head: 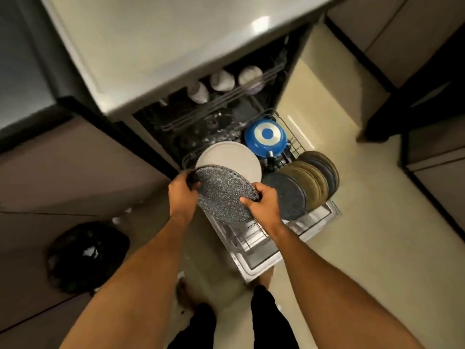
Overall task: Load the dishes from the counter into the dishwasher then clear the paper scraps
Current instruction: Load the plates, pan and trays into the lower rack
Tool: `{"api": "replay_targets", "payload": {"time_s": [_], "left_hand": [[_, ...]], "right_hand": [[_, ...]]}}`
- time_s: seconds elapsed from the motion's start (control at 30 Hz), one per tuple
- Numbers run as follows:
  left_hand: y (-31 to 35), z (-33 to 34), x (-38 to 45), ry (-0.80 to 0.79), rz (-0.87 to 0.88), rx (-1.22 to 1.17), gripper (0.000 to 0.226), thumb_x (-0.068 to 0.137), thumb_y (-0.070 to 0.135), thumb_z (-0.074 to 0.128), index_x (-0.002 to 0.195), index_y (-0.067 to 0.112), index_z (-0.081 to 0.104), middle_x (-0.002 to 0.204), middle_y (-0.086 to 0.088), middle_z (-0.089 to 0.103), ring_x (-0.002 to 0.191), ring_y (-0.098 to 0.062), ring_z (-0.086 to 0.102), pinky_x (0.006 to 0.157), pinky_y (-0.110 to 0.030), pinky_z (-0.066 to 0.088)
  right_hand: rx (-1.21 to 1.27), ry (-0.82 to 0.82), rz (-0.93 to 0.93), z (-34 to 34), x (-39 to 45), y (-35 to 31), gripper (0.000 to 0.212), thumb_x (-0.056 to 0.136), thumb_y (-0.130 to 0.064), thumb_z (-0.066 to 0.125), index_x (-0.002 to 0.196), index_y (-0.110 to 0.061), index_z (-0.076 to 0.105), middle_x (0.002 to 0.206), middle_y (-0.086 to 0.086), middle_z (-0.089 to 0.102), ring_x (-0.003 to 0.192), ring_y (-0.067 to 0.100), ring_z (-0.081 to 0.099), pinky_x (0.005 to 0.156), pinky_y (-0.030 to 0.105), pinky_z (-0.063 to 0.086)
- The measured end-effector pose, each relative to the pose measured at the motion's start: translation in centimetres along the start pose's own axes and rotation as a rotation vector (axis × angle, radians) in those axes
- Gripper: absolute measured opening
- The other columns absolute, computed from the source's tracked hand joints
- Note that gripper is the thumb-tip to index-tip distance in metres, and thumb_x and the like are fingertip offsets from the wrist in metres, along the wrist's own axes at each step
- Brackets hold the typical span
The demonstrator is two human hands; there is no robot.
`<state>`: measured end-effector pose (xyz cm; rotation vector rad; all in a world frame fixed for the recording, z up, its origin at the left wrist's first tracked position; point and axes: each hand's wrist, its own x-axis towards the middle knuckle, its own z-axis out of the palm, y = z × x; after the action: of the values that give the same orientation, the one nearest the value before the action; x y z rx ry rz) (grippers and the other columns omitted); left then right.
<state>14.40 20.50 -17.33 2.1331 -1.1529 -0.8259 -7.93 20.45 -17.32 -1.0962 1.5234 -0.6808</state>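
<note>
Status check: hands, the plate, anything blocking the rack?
Both hands, left hand and right hand, grip speckled plate above lower rack. White plate stands right behind it. Row of plates fills the right side.

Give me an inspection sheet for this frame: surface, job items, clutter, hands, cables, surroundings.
Surface: counter above the dishwasher, no dishes seen on it.
Job items: speckled plate held over the lower rack; white plate, blue pan and row of dark plates racked; cups in upper rack.
Clutter: paper scraps on floor by black bin bag.
Hands: left hand and right hand both grip the speckled plate.
Cables: nothing seen.
Surroundings: cabinets, tiled floor.
</note>
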Motion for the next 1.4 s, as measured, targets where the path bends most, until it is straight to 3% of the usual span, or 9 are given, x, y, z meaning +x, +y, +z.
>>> {"api": "replay_targets", "payload": {"time_s": [0.2, 0.37, 0.47, 0.57, 0.73, 0.9, 1.2, 1.33, 1.4], "left_hand": [[2.9, 11.3, 1.2, -0.161, 0.125, 0.039, 0.033, 0.082, 0.000, 0.067, 0.113, 0.011, 0.070, 0.107, -0.007, 0.074, 0.101, -0.025, 0.068, 0.094, -0.041, 0.054], [4.8, 19.4, 2.6, -0.277, 0.194, 0.025, 0.031, 0.082, 0.000, 0.069, 0.112, 0.009, 0.071, 0.107, -0.005, 0.075, 0.100, -0.020, 0.069, 0.096, -0.037, 0.054], [4.6, 23.4, 3.9, -0.326, 0.190, 0.032, 0.032, 0.083, 0.002, 0.070, 0.113, 0.012, 0.071, 0.108, -0.003, 0.075, 0.102, -0.020, 0.069, 0.097, -0.039, 0.053], [3.7, 25.8, 5.0, -0.368, 0.177, 0.075, 0.030, 0.084, 0.008, 0.072, 0.113, 0.018, 0.071, 0.107, 0.000, 0.075, 0.103, -0.019, 0.068, 0.097, -0.040, 0.053], [1.6, 28.0, 5.8, -0.389, 0.187, 0.115, 0.030, 0.086, 0.004, 0.071, 0.112, 0.019, 0.070, 0.105, 0.003, 0.074, 0.101, -0.016, 0.068, 0.095, -0.040, 0.055], [0.9, 28.6, 5.9, -0.394, 0.227, 0.132, 0.024, 0.089, 0.003, 0.071, 0.110, 0.013, 0.072, 0.102, 0.001, 0.074, 0.096, -0.014, 0.067, 0.091, -0.033, 0.057], [-0.8, 29.5, 6.0, -0.384, 0.183, 0.222, 0.027, 0.090, 0.001, 0.068, 0.115, 0.011, 0.069, 0.108, -0.002, 0.073, 0.102, -0.016, 0.066, 0.093, -0.032, 0.054], [-1.4, 29.7, 5.8, -0.412, 0.169, 0.230, 0.028, 0.088, -0.001, 0.068, 0.115, 0.009, 0.069, 0.109, -0.005, 0.073, 0.099, -0.014, 0.063, 0.091, -0.025, 0.050], [-1.5, 29.9, 5.8, -0.425, 0.169, 0.225, 0.028, 0.088, 0.000, 0.070, 0.115, 0.009, 0.069, 0.109, -0.005, 0.073, 0.100, -0.017, 0.064, 0.090, -0.026, 0.050]], "right_hand": [[0.017, 0.149, 0.061, -7.3, 1.9, 7.4, 0.019, 0.081, 0.002, 0.076, 0.095, -0.012, 0.074, 0.091, 0.006, 0.077, 0.092, 0.025, 0.073, 0.085, 0.048, 0.060], [0.062, 0.264, 0.085, -11.2, 4.0, 11.7, 0.023, 0.086, 0.001, 0.074, 0.097, -0.019, 0.071, 0.090, -0.007, 0.074, 0.088, 0.004, 0.070, 0.084, 0.029, 0.056], [0.077, 0.325, 0.084, -12.4, 5.4, 14.0, 0.022, 0.086, 0.003, 0.074, 0.102, -0.012, 0.072, 0.093, -0.005, 0.073, 0.090, 0.010, 0.067, 0.084, 0.026, 0.054], [0.061, 0.335, 0.104, -12.8, 6.2, 15.8, 0.019, 0.085, 0.003, 0.075, 0.098, -0.011, 0.070, 0.086, -0.010, 0.069, 0.082, 0.003, 0.063, 0.076, 0.018, 0.049], [0.046, 0.340, 0.146, -11.9, 7.0, 18.3, 0.025, 0.084, 0.002, 0.075, 0.106, -0.012, 0.072, 0.096, -0.005, 0.073, 0.095, 0.014, 0.069, 0.086, 0.031, 0.056], [0.027, 0.312, 0.188, -11.5, 7.7, 19.2, 0.022, 0.086, 0.003, 0.074, 0.104, -0.010, 0.071, 0.092, -0.009, 0.070, 0.092, 0.011, 0.066, 0.085, 0.032, 0.056], [-0.069, 0.216, 0.230, -10.5, 8.7, 20.5, 0.029, 0.088, 0.004, 0.070, 0.113, -0.011, 0.071, 0.104, -0.004, 0.072, 0.102, 0.009, 0.065, 0.086, 0.012, 0.047], [-0.155, 0.191, 0.262, -10.3, 9.2, 21.1, 0.035, 0.088, 0.004, 0.068, 0.119, -0.011, 0.070, 0.111, 0.000, 0.073, 0.109, 0.015, 0.064, 0.098, 0.028, 0.050], [-0.198, 0.186, 0.270, -10.5, 9.5, 21.2, 0.035, 0.087, 0.005, 0.067, 0.119, -0.009, 0.070, 0.111, 0.003, 0.073, 0.109, 0.018, 0.065, 0.093, 0.026, 0.049]]}}
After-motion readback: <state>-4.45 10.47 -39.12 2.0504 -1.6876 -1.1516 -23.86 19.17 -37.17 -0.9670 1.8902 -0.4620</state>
